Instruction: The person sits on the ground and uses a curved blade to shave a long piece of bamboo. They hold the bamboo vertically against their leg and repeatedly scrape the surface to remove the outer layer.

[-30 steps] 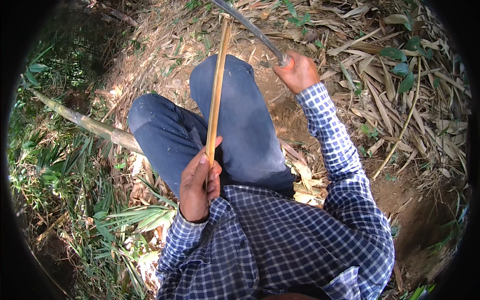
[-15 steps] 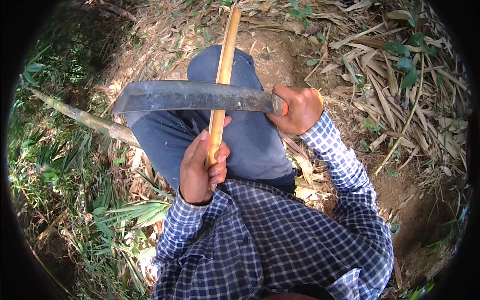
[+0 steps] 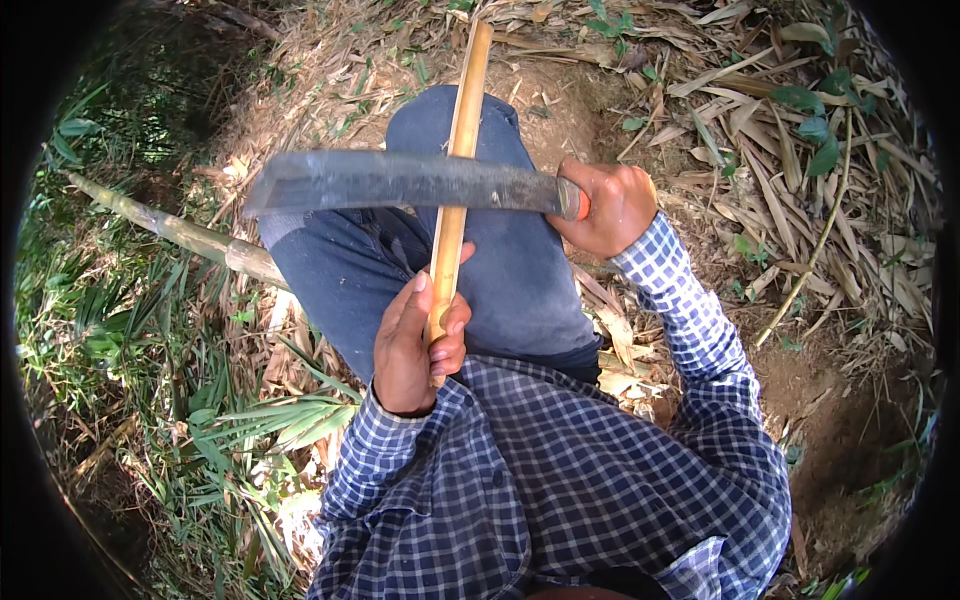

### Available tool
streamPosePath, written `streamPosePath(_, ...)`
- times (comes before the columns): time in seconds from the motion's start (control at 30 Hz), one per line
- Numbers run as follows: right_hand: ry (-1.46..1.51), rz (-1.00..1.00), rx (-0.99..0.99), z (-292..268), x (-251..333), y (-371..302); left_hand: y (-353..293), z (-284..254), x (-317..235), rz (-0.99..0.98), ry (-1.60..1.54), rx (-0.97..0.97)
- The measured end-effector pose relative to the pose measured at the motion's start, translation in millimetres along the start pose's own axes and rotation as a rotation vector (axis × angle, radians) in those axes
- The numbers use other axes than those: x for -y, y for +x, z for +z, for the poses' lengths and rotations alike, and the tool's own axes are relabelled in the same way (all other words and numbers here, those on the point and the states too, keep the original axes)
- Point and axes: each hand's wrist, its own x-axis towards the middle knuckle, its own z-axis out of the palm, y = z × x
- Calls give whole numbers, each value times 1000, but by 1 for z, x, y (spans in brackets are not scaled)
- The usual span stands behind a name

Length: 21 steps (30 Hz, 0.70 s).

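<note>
My left hand is closed around the lower end of a split bamboo strip, pale yellow, which points up and away over my knee. In my right hand is the orange-ended handle of a machete. Its long dark blade lies crosswise over the strip, above my left hand, with the tip to the left. The blade is slightly blurred. Whether its edge bites into the bamboo I cannot tell.
My legs in dark blue trousers are under the blade and strip. A bamboo pole lies at the left among green leaves. Dry leaves cover the ground at the right, near a thin stem.
The machete has shifted slightly up and to the right along with my right hand. My left hand and the bamboo strip have also moved a little to the right in the view.
</note>
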Motion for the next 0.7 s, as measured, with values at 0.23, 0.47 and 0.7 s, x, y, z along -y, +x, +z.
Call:
streamPosePath(0.23, -10, 21, 30, 0, 2, 2, -6, -3, 0, -4, 24, -13)
streamPosePath(0.47, 27, -9, -21, 1, 5, 5, -10, -4, 1, -5, 32, -11)
streamPosePath(0.7, 12, 14, -65, 3, -5, 17, -12, -2, 3, 0, -7, -22)
